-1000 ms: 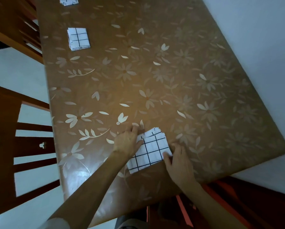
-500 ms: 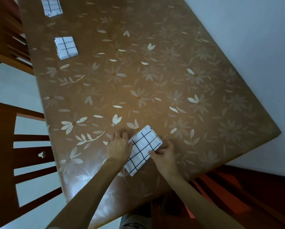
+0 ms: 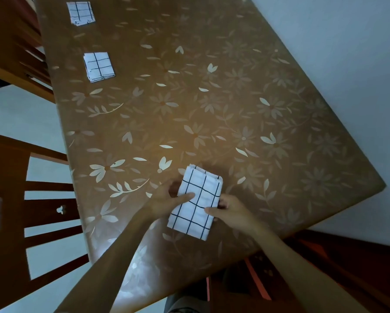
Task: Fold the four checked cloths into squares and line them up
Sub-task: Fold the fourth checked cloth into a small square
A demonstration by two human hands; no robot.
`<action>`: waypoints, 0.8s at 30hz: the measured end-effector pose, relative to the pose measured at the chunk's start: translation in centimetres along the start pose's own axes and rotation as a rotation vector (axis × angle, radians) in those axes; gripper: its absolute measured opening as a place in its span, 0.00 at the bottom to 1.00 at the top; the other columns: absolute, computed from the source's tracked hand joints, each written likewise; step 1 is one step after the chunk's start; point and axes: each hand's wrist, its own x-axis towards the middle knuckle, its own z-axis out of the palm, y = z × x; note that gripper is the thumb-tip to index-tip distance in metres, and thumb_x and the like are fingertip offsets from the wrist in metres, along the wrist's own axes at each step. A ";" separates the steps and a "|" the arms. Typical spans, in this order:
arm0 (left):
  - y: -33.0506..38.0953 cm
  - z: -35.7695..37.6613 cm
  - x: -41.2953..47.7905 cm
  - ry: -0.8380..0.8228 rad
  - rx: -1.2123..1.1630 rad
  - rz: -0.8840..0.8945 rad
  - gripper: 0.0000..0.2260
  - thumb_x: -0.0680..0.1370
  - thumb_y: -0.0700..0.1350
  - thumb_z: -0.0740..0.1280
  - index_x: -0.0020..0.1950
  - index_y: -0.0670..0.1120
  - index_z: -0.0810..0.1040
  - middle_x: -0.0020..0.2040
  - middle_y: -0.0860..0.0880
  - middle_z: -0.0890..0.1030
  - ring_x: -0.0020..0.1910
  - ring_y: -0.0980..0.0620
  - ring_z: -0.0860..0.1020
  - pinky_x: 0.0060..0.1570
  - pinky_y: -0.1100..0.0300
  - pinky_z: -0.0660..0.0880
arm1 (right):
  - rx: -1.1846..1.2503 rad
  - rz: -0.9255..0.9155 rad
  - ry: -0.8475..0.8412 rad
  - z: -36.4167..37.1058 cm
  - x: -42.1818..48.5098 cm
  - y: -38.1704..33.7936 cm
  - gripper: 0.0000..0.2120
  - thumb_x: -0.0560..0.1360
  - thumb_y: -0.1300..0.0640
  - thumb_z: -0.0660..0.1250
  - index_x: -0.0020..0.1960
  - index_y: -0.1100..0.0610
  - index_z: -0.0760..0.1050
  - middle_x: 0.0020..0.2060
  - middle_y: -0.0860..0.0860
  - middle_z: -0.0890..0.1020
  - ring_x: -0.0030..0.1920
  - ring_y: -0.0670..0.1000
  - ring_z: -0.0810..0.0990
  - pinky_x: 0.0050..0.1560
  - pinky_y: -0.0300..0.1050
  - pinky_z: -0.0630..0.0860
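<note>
Now, at lower centre of the frame, my left hand [image 3: 167, 197] and right hand [image 3: 230, 211] pinch the long edges of a checked cloth [image 3: 197, 202], thumbs on top, over the table [image 3: 212, 98]. Soft, light and limp, it should fold best gripped by its edges. Half a second ago it lay tilted, my hands pressing beside it. One folded square [image 3: 99, 67] and another square [image 3: 80, 12] wait upper left
</note>
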 end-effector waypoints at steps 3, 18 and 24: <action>0.6 -0.4 -0.6 -0.143 -0.146 -0.079 0.16 0.74 0.46 0.76 0.60 0.46 0.81 0.54 0.49 0.86 0.53 0.50 0.84 0.57 0.51 0.81 | 0.012 -0.007 -0.032 -1.5 -0.1 -0.4 0.12 0.77 0.65 0.70 0.57 0.52 0.80 0.52 0.46 0.86 0.53 0.46 0.85 0.47 0.40 0.81; -1.0 -0.2 -1.0 -0.009 -0.323 -0.057 0.10 0.79 0.30 0.64 0.50 0.38 0.84 0.38 0.49 0.86 0.35 0.56 0.82 0.32 0.66 0.77 | 0.129 0.024 0.169 -1.7 0.6 -0.2 0.21 0.80 0.67 0.60 0.39 0.52 0.86 0.47 0.51 0.86 0.48 0.53 0.85 0.44 0.44 0.81; -1.9 -0.4 -1.3 0.027 -0.334 -0.021 0.13 0.80 0.33 0.65 0.45 0.45 0.87 0.51 0.44 0.86 0.50 0.48 0.84 0.50 0.50 0.81 | 0.168 0.120 0.158 -1.0 1.1 0.1 0.09 0.80 0.50 0.65 0.47 0.50 0.84 0.50 0.51 0.86 0.49 0.52 0.86 0.49 0.48 0.83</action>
